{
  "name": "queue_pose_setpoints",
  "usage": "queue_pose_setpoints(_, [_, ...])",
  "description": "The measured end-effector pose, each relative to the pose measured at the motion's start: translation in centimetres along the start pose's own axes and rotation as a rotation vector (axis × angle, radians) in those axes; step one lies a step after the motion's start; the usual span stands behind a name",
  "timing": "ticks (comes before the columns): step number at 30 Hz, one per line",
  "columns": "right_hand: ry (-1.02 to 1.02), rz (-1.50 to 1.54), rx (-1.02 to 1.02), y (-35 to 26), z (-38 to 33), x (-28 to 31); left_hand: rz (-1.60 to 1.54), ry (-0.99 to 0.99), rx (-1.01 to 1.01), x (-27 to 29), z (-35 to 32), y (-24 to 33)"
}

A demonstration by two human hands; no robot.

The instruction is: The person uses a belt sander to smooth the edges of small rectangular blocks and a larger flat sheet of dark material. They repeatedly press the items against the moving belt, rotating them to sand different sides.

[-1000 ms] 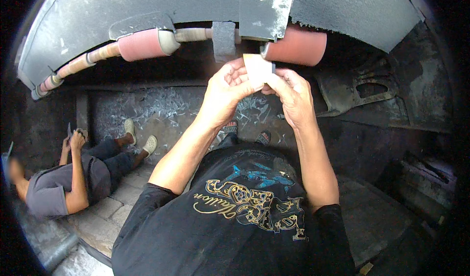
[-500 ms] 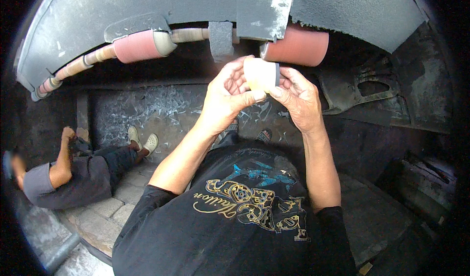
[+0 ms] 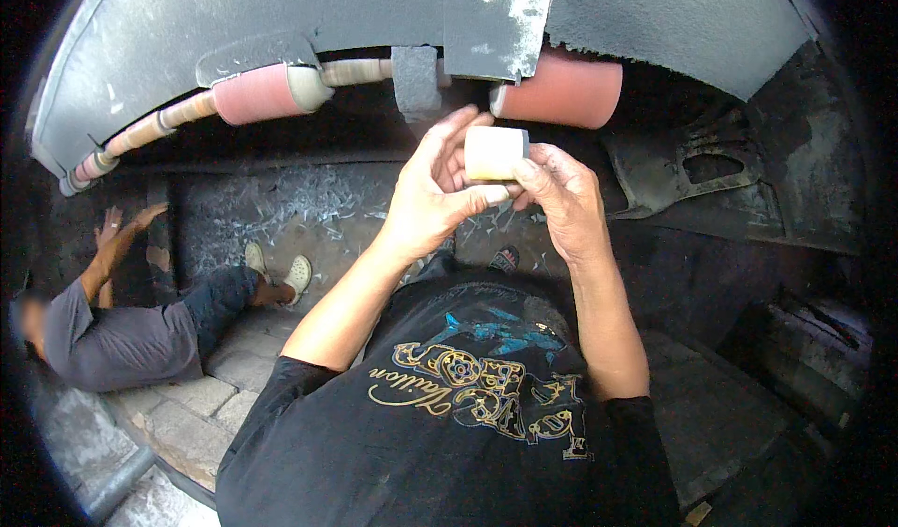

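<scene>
Between my hands is a small white piece (image 3: 494,155) with a curved face, a yellowish lower part and a dark grey edge on its right; I cannot tell what it is. My left hand (image 3: 426,190) is curled about its left side, thumb along the bottom and some fingers behind, partly hidden. My right hand (image 3: 564,190) pinches the dark-edged side between thumb and fingers. Just above and to the right, a red abrasive roller (image 3: 566,89) sticks out from under the grey hood, apart from the piece.
Across the top runs a grey hood (image 3: 374,8) with a hanging flap (image 3: 496,22). A second red roller (image 3: 257,94) sits on the shaft (image 3: 355,71) to the left. A co-worker (image 3: 131,335) sits at the left. Pale scraps (image 3: 271,200) litter the area below.
The white piece has come slightly down and left, farther from the roller. My left forefinger has lifted off its top. The co-worker's hands have moved up and spread.
</scene>
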State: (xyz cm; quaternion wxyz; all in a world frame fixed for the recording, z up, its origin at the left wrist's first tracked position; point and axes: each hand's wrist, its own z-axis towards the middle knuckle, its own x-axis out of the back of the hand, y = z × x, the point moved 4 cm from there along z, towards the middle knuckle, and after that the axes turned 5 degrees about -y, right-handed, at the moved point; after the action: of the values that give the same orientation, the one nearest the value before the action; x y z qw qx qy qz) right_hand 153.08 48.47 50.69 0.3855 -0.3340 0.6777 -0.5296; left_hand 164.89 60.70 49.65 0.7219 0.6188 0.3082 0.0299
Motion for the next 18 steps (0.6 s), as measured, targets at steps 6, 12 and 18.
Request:
queue_pose_setpoints(6, [0.040, -0.060, 0.004, -0.1, 1.3, -0.3, -0.113, 0.028, 0.239, 0.7, 1.0, -0.6])
queue_pose_setpoints(12, [0.024, -0.068, 0.026, -0.3, 2.2, 0.0, -0.077, 0.020, 0.092, 0.0, 1.8, 0.9])
queue_pose_setpoints(18, [-0.010, -0.050, 0.111, -1.6, 1.0, -0.3, -0.099, 0.045, 0.046, -0.7, 0.6, 1.8])
